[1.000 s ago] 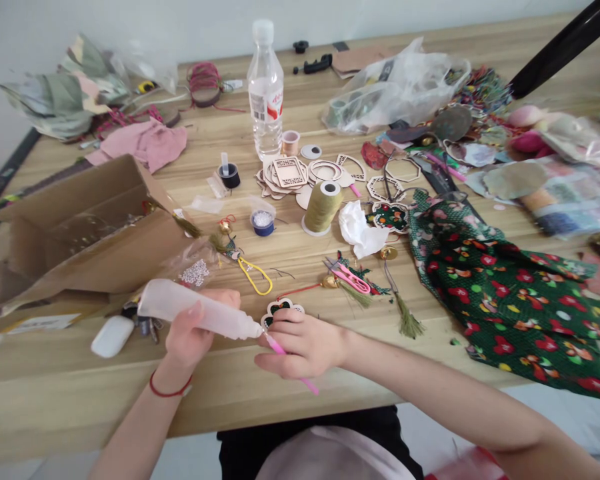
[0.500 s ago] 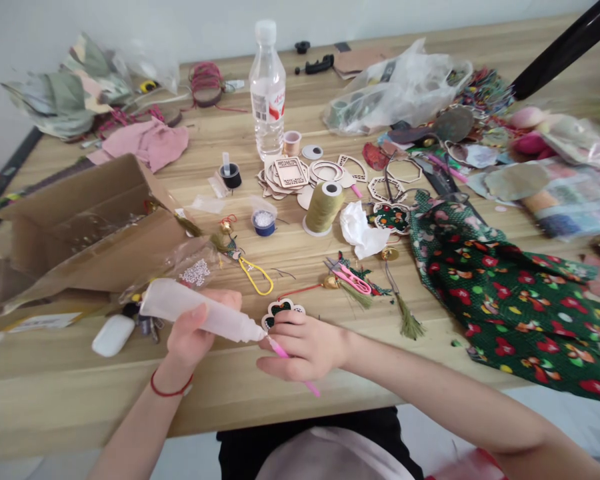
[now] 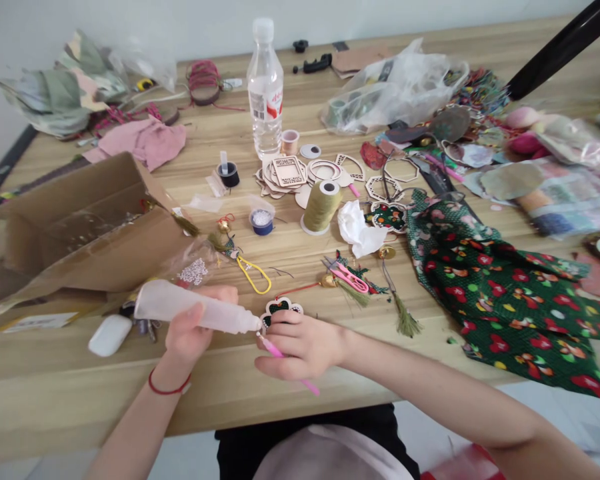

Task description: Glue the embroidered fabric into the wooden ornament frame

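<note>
My left hand is wrapped round a translucent white squeeze bottle, tilted so its nozzle points right and slightly down. Between the fingers of my right hand is a slim pink pen-like tool; a small white bit sits at its tip, close beside the nozzle. Partly covered by the right fingers lies a flower-shaped wooden ornament with dark green fabric and white beads along its edge. From it a red cord runs to a gold bell.
Around the hands lie pink thread snips, loose white beads, a yellow loop, a thread cone and wooden frames. A cardboard box stands left, a water bottle behind, green floral fabric right.
The squeeze bottle's nozzle has drawn slightly away from the pink tool's tip, where a white bit now shows. The whole view has shifted a little.
</note>
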Motion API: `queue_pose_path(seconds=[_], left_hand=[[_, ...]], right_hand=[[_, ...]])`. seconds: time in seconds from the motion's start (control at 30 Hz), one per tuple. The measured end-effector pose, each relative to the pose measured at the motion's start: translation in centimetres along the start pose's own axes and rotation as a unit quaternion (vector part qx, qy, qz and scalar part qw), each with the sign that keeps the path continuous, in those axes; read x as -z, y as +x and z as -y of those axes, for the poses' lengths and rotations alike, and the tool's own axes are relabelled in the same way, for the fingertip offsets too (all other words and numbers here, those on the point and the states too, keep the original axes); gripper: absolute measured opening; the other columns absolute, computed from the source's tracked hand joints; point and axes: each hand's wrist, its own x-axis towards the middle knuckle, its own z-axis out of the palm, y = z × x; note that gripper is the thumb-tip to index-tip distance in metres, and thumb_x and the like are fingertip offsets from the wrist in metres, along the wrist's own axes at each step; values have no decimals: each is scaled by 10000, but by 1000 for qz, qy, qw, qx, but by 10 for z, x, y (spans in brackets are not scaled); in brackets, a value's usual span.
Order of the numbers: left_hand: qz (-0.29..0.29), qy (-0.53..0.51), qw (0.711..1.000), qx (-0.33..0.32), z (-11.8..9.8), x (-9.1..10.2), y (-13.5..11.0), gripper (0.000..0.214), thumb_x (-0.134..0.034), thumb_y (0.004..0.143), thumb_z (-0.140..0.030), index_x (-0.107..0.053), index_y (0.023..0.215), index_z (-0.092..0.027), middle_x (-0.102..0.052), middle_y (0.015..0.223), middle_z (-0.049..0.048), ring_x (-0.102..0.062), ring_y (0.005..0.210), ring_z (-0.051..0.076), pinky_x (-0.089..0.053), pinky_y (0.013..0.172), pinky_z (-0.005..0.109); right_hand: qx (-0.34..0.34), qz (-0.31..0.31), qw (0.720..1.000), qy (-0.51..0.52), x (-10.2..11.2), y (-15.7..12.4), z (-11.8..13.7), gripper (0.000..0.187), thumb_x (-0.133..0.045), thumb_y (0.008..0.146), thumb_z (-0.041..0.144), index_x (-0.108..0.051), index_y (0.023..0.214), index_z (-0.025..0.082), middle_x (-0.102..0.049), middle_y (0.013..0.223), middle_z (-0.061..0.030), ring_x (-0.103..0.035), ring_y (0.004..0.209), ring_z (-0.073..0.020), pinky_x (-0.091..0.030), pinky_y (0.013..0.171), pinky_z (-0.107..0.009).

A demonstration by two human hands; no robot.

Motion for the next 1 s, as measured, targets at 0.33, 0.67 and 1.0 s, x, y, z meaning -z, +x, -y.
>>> queue_pose_path(seconds=[0.33, 0.67, 1.0], left_hand=[[8, -61, 998, -8, 3, 3, 0, 517, -480, 860, -561, -612, 558, -162, -497, 462, 57, -426, 463, 158, -306, 468, 315], [-62, -382, 917, 100, -7, 14, -1, 570, -634, 804, -469, -284, 466, -172, -176, 443, -69, -143, 386, 54, -195, 396, 240], [-91, -424, 892, 130, -5, 13, 0, 591, -669, 787, -416, -229, 470, -181, -183, 460, -75, -121, 400, 54, -210, 400, 235]], right_hand=[[-180, -31, 980, 73, 6, -1, -3, 161, -434, 951, 127, -526, 1072, 181, -692, 885, -41, -629, 805, -144, -490, 813, -315], [-418, -62, 850, 315, 4, -6, -6, 276, -319, 1032, 447, -451, 935, 225, -549, 739, -4, -536, 649, -144, -475, 611, -275], [-501, -32, 822, 269, 4, -3, -3, 338, -386, 1007, 350, -388, 690, 231, -457, 555, 46, -421, 491, -101, -339, 492, -235]])
